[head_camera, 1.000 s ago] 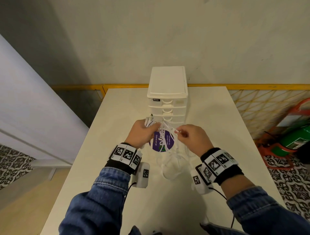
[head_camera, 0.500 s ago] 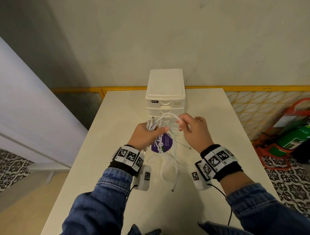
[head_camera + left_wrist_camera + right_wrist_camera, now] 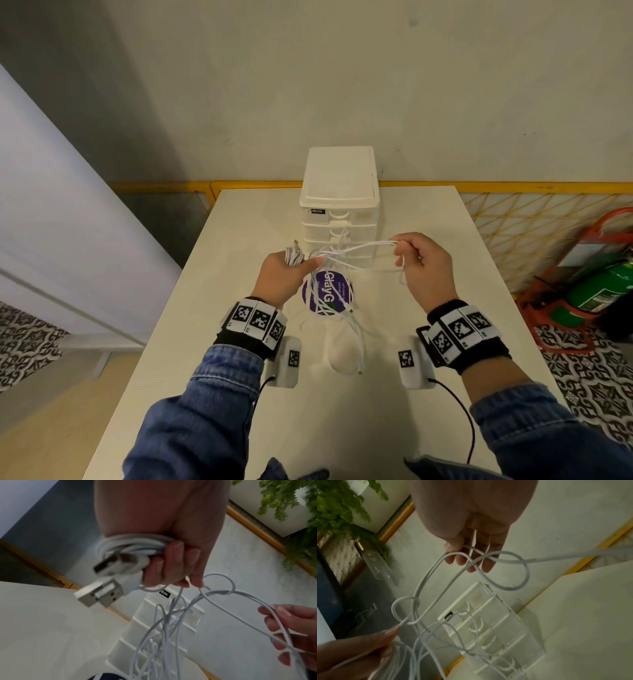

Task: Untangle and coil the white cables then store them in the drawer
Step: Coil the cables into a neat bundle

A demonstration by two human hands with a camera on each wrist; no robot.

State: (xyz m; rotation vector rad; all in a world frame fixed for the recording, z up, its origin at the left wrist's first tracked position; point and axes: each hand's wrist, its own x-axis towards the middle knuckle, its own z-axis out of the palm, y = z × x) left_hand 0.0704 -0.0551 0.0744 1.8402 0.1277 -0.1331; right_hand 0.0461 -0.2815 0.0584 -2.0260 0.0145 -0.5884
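Note:
White cables [image 3: 356,249] stretch in a tangle between my two hands above the table. My left hand [image 3: 286,270] grips a coiled bundle [image 3: 133,546] with two USB plugs [image 3: 101,596] sticking out. My right hand [image 3: 419,260] pinches a pulled-out loop [image 3: 488,559] of cable at its fingertips. A small knot [image 3: 414,601] sits between the hands. More strands [image 3: 342,339] hang down onto the table. The white drawer unit [image 3: 340,205] stands just behind the hands, all drawers shut.
A purple round sticker [image 3: 329,291] lies on the white table [image 3: 428,240] under the cables. A yellow rail [image 3: 513,187] runs behind the table. A green cylinder in a red frame [image 3: 596,291] stands on the floor at the right.
My right hand has moved right and away from the left, drawing a loop of cable taut. The left hand holds its bundle in about the same place.

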